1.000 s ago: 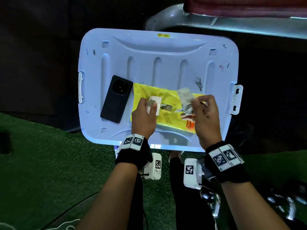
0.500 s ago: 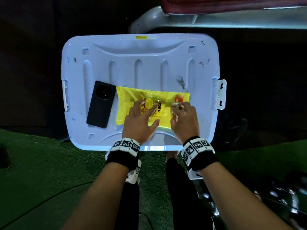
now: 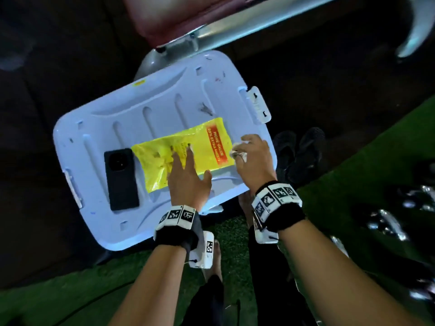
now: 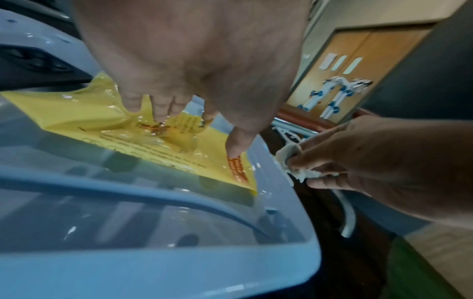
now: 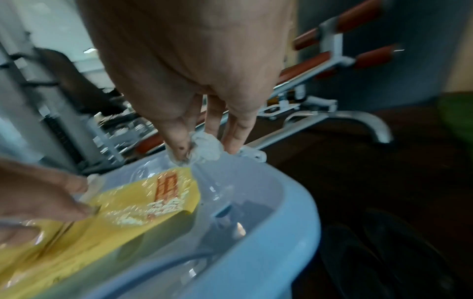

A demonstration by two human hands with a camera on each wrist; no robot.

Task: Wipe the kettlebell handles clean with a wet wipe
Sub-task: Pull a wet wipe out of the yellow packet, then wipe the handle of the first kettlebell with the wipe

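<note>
Left hand (image 3: 188, 177) fingers flat on yellow wipe pack (image 3: 183, 151), right hand (image 3: 255, 158) pinching crumpled wet wipe (image 3: 239, 154)

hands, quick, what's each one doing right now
Left hand: open, fingers flat, pressing on the yellow pack.
Right hand: closed, pinching a crumpled wipe.

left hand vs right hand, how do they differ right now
The left hand lies with straight fingers pressing down on the yellow wipe pack; the right hand is curled, pinching a crumpled wet wipe. The left is over the pack, the right beside its orange-labelled end. Both are over the pale blue lid.
</note>
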